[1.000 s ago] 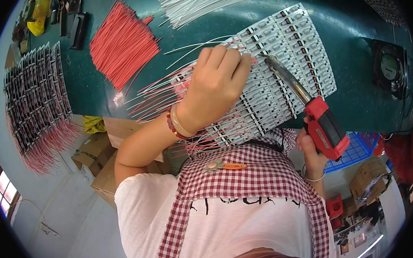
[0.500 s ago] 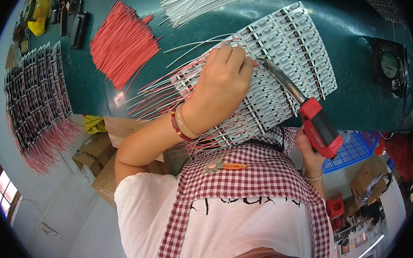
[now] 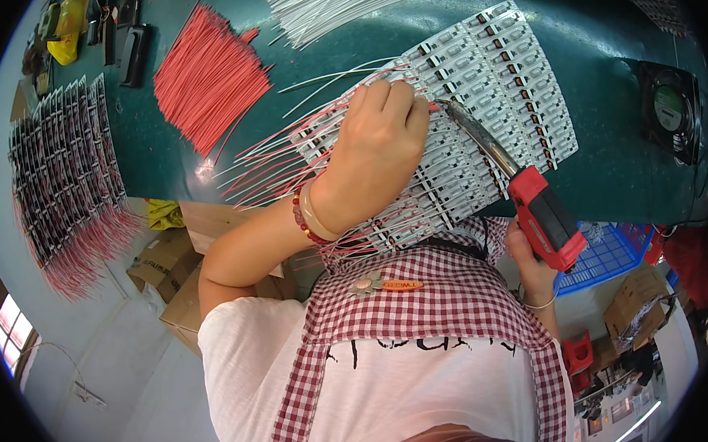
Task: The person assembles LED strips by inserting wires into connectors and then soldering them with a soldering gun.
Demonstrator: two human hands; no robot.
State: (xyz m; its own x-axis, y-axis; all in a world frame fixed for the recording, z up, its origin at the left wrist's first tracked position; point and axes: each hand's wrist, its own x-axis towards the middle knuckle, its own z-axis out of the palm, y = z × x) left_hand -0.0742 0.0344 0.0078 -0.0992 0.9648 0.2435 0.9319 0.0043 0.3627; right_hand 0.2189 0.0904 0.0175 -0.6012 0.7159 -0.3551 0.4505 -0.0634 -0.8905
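Note:
My left hand [image 3: 379,145] is closed in a pinch over a panel of small circuit boards [image 3: 505,76] that lies tilted on the table. A short piece of red wire [image 3: 434,107] pokes out by its fingertips; the rest of that wire is hidden beneath the hand. Gripped in my right hand [image 3: 531,268] is a soldering iron [image 3: 542,212] with a red and black handle. Its dark tip sits over the panel, close beside the red wire's end; whether they touch I cannot tell. Red and white wires [image 3: 264,167] fan out from the panel's left side.
Left of the panel lies a bundle of red wires [image 3: 209,78], with white wires [image 3: 327,5] at the back. Wired board panels [image 3: 65,171] rest at the far left. A black fan [image 3: 669,111] stands at the right. Below the table edge is a blue basket [image 3: 615,257].
My left hand has shifted slightly left with the red wire. The soldering iron's tip has also moved a little left, staying close to the wire's end.

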